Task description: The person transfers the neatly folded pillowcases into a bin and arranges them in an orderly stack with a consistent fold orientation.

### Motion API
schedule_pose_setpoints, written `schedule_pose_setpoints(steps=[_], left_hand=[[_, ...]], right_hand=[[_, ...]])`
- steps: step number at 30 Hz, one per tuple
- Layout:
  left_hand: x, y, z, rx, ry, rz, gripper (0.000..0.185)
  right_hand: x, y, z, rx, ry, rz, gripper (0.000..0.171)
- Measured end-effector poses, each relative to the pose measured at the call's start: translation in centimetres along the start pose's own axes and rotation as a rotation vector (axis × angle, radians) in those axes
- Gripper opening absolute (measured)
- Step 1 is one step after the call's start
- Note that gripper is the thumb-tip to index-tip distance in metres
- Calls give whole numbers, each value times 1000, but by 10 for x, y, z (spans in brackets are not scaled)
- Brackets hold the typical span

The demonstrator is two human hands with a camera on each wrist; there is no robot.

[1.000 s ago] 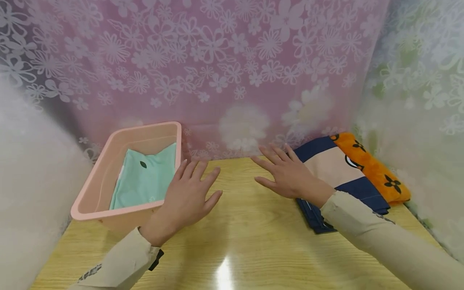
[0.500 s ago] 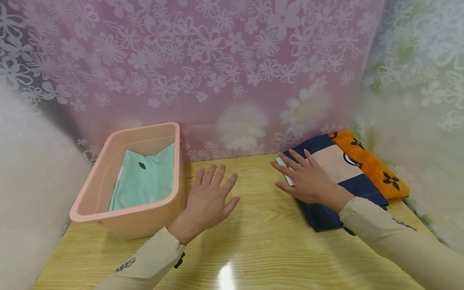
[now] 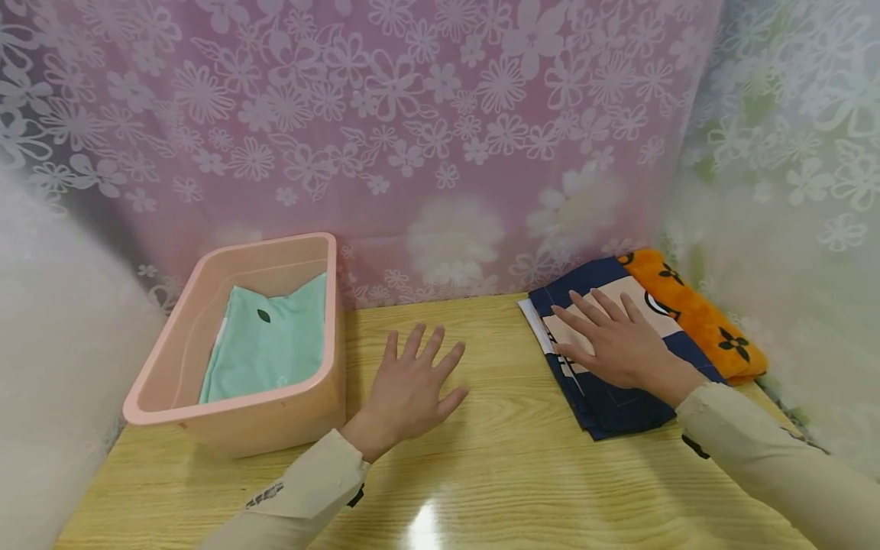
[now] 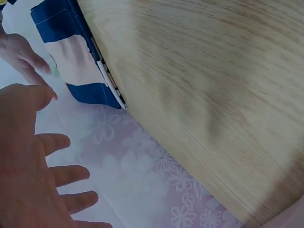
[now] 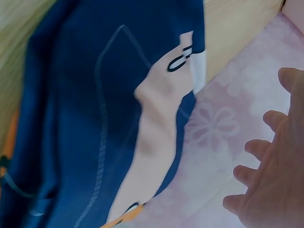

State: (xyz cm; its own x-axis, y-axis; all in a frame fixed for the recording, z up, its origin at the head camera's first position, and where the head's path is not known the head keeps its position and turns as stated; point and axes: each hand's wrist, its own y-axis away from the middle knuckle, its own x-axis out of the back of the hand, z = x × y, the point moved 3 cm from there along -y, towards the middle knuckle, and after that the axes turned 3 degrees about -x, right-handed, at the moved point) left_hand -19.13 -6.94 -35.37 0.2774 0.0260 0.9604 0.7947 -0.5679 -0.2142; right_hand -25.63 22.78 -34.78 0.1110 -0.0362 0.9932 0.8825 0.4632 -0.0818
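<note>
A folded navy and beige garment (image 3: 622, 397) lies at the right of the wooden table (image 3: 481, 473), on top of an orange cloth (image 3: 694, 313) with black flowers. My right hand (image 3: 615, 340) lies flat on it with straight fingers; the wrist view shows the garment (image 5: 109, 142) under that hand (image 5: 273, 180). Spread open, my left hand (image 3: 412, 386) hovers over or rests on the bare tabletop in the middle, right of a pink plastic tub (image 3: 234, 424). In the left wrist view the left hand (image 4: 33, 161) is open, with the garment (image 4: 71, 52) beyond it.
A folded mint-green garment (image 3: 264, 344) lies inside the tub. A pink flowered curtain (image 3: 412, 137) hangs right behind the table, and pale flowered cloth (image 3: 777, 191) closes the right side. White fabric (image 3: 41, 344) stands at the left.
My right hand has moved right from the table onto the navy and beige garment. My left hand has moved right, away from the tub's corner, to the table's middle.
</note>
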Motion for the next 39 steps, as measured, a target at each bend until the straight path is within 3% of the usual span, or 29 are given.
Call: schedule_pose_setpoints(steps=[9, 14, 22, 28, 33, 39], left_hand=[[-11, -16, 11, -73, -7, 7, 58], [-17, -27, 18, -55, 68, -37, 57], [-22, -39, 30, 6, 392, -122, 56], [-27, -49, 33, 93, 669, -201, 57], [-35, -58, 34, 155, 926, -247, 58], [-57, -70, 38, 265, 1286, -290, 58]], right_hand=[[-11, 11, 33, -48, 30, -31, 65], [-15, 18, 55, -105, -25, -35, 66], [-20, 15, 81, -143, -178, -70, 70], [-21, 12, 93, -180, -284, -93, 71], [-18, 10, 101, -205, -466, -74, 70], [-17, 11, 117, -276, -697, -86, 70]])
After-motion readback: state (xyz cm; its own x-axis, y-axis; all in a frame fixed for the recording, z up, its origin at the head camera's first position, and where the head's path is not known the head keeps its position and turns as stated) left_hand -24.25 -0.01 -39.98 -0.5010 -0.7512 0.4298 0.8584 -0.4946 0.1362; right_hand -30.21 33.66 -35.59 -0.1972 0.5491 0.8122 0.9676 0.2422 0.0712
